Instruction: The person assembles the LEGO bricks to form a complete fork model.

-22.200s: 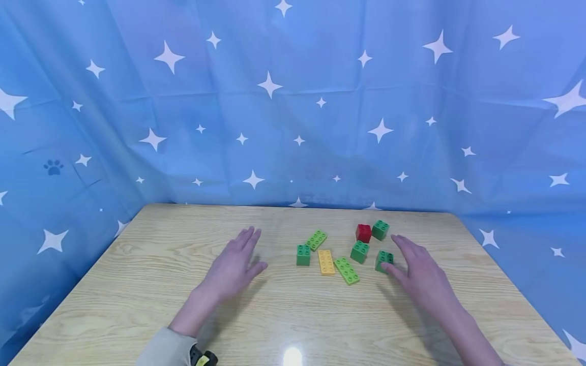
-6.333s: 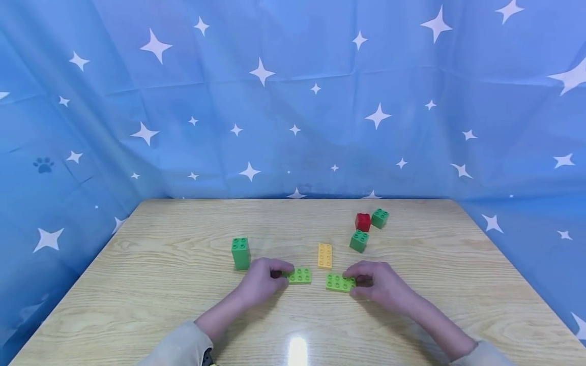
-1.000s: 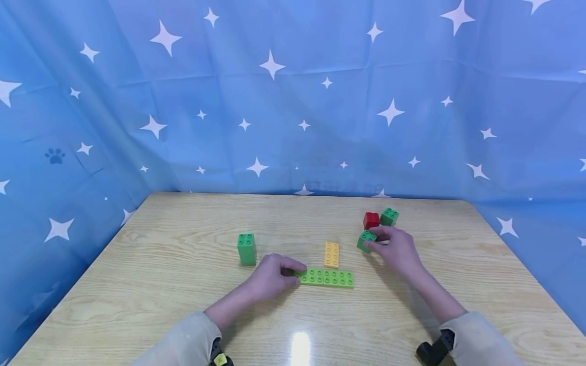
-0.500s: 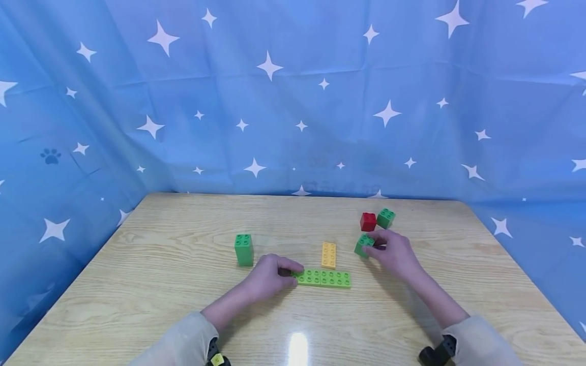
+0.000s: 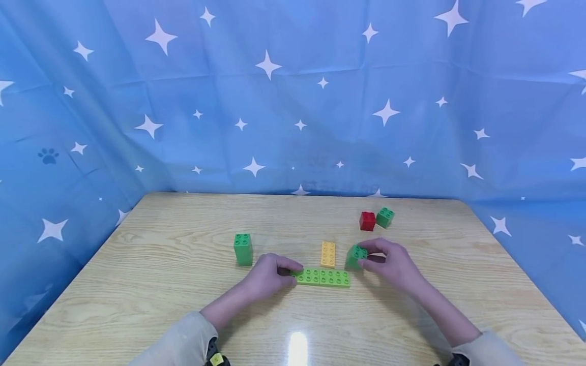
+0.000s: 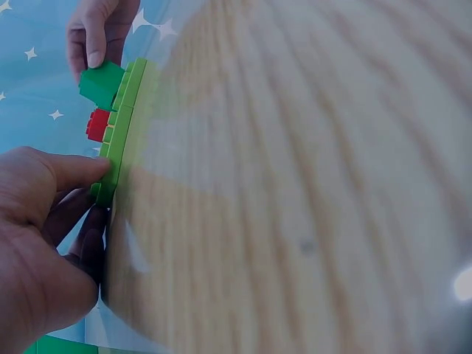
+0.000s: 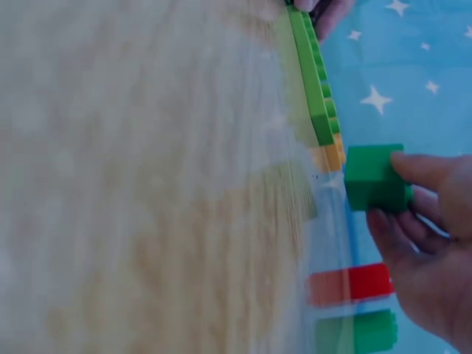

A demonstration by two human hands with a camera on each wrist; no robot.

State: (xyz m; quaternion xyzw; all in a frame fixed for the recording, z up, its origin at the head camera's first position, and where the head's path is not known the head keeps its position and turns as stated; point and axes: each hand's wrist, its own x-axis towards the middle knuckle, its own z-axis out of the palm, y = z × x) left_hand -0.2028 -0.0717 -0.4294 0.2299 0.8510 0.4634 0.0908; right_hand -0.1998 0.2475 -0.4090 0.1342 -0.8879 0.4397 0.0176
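Two lime-green building bricks, a left one (image 5: 311,276) and a right one (image 5: 335,278), lie end to end in a straight row on the table. My left hand (image 5: 267,278) pinches the row's left end between thumb and fingers; the left wrist view shows the thumb (image 6: 81,171) on its studded side. Above the table, just behind the row's right end, my right hand (image 5: 392,262) holds a square green brick (image 5: 355,257) tilted. In the right wrist view that green brick (image 7: 374,177) shows its smooth sides, with a gap between it and the tabletop.
A flat yellow brick (image 5: 327,254) lies right behind the lime row. A tall green stack (image 5: 243,250) stands to the left, beyond my left hand. At the back right are a red brick (image 5: 367,221) and another green brick (image 5: 385,217). A blue star-patterned curtain (image 5: 293,101) borders the table.
My right hand has picked up the green brick from beside the red one and brought it left and nearer. Earlier the lime bricks lay apart, and the green stack was separate bricks.
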